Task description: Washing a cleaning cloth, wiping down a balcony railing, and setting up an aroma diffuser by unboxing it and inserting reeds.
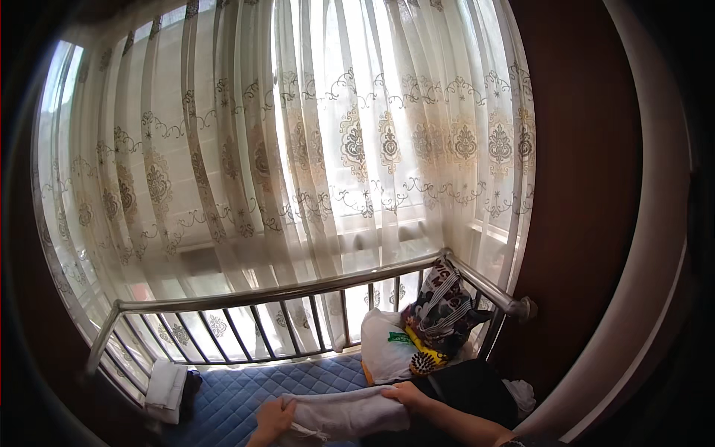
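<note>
A whitish cloth, perhaps a towel or garment, stretches between my two hands above a blue quilted pad. My left hand pinches its left end, where a thin pale strip hangs down. Near the upper right corner, my right hand grips the cloth's top edge. The cloth's lower edge runs close to the bottom of the picture. Behind my right hand and forearm lies a black item that I cannot identify further.
A metal railing borders the pad before sheer patterned curtains. At the right stand a white plastic bag, a dark printed bag and a round bristle brush. Folded white cloths sit at the left corner.
</note>
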Tool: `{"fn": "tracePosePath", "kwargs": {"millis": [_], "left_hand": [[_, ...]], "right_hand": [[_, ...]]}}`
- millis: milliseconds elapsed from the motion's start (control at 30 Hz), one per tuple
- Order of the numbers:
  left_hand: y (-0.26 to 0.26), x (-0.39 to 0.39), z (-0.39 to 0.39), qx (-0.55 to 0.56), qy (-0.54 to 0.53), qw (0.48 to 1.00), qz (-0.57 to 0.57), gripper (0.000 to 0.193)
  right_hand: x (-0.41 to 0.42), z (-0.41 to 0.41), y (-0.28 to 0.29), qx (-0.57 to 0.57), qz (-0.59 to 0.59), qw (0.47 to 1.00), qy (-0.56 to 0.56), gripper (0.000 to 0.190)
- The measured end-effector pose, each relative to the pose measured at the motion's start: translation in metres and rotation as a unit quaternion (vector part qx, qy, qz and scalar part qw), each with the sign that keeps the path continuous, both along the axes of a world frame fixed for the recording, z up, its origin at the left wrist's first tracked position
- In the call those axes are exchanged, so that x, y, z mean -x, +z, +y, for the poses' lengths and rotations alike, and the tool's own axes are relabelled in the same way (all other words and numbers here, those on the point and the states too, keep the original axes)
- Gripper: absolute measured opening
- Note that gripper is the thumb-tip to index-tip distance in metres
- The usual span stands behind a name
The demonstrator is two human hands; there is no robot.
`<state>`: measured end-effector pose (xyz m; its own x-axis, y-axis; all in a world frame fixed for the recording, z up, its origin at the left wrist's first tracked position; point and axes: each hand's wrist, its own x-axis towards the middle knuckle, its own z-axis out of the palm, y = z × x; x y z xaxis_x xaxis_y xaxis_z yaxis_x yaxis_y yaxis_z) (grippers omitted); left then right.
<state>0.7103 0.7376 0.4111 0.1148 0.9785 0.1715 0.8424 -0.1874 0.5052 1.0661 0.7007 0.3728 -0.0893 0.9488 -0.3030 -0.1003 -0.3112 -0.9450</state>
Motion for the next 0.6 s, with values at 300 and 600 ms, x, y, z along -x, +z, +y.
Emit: {"fn": "tracePosePath", "kwargs": {"millis": [300,600], "left_hand": [[-0.001,-0.054,-0.047,0.107,-0.12,0.927,-0.337,0.038],[-0.053,-0.007,-0.05,-0.084,-0.035,0.784,-0.614,0.033]], "right_hand": [[0.095,-0.025,0.041,-0.179,-0.009,0.963,0.201,0.044],[0.151,-0.01,0.037,-0.265,-0.065,0.951,0.147,0.041]]}}
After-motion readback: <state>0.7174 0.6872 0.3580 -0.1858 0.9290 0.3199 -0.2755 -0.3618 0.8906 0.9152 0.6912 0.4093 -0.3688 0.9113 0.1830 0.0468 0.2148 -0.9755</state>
